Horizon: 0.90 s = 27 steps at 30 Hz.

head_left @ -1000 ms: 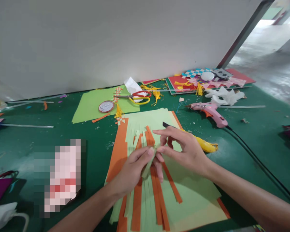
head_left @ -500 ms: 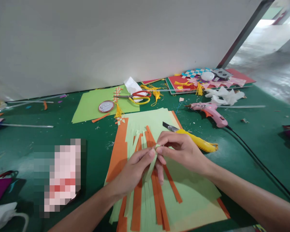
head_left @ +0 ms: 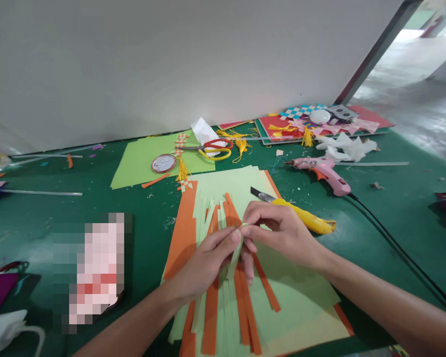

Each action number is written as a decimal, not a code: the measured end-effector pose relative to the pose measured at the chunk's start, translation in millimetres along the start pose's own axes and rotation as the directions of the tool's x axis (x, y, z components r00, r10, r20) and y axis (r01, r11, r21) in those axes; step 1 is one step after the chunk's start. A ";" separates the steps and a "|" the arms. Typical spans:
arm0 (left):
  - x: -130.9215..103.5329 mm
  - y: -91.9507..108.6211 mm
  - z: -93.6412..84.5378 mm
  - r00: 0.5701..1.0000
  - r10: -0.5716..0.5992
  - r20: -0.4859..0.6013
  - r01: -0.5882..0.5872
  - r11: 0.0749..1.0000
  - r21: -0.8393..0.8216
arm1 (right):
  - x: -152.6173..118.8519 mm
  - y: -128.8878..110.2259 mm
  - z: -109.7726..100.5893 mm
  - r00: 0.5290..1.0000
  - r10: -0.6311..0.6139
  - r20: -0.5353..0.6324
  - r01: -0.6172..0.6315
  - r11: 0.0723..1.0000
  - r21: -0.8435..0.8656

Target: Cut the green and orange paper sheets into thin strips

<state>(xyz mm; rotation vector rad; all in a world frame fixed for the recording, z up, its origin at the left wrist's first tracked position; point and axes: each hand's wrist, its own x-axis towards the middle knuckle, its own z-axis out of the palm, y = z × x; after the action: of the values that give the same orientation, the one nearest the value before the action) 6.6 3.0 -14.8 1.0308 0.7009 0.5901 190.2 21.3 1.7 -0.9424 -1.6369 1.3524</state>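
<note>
Both hands meet over a stack of green and orange paper. My left hand is closed, with thumb and fingers pinching a light green paper strip that hangs down below the grip. At the strip's upper end, my right hand pinches it between thumb and index finger; a small folded end shows between the two thumbs. Beneath the hands, several orange strips and pale green strips lie loose on the large green sheet. A yellow-handled utility knife rests just beyond my right hand, blade out.
Scissors and a round tin lie on a green sheet at the back. A pink glue gun with a black cord is on the right. Left stands a blurred-out pink item. A wall rises behind.
The hanging end of the green strip has shifted slightly to the right and turned a little. Both hands keep their pinch in nearly the same place.
</note>
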 end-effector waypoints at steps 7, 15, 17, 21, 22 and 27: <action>0.7 1.2 0.0 1.000 0.000 -0.005 0.000 1.000 0.012 | -0.7 -0.6 -1.2 1.000 -0.006 0.008 0.006 1.000 -0.012; 1.1 0.8 -0.3 1.000 0.002 -0.002 -0.002 1.000 0.013 | -1.0 -1.0 -1.2 1.000 -0.003 0.007 0.003 1.000 -0.013; 1.3 0.7 0.0 1.000 0.013 -0.005 -0.013 1.000 0.005 | -0.9 -0.8 -1.0 1.000 -0.004 0.004 0.004 1.000 -0.010; 0.4 4.6 2.5 0.999 0.036 -0.006 -0.036 0.999 0.038 | -0.8 0.0 -1.4 1.000 -0.012 0.011 0.012 0.999 0.037; -0.4 6.3 3.7 0.999 0.044 -0.014 -0.043 0.996 0.078 | -0.7 0.5 -1.8 1.000 -0.019 0.017 0.018 0.999 0.052; -4.9 10.8 9.2 0.992 0.077 -0.100 -0.035 0.929 0.368 | -0.2 4.0 -3.9 1.000 0.005 -0.019 -0.004 0.999 0.050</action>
<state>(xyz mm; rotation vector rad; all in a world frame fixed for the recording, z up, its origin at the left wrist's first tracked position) 9.2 -1.4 -0.7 1.3753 0.9064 0.5833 194.0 23.2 -1.8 -0.9270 -1.5801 1.3767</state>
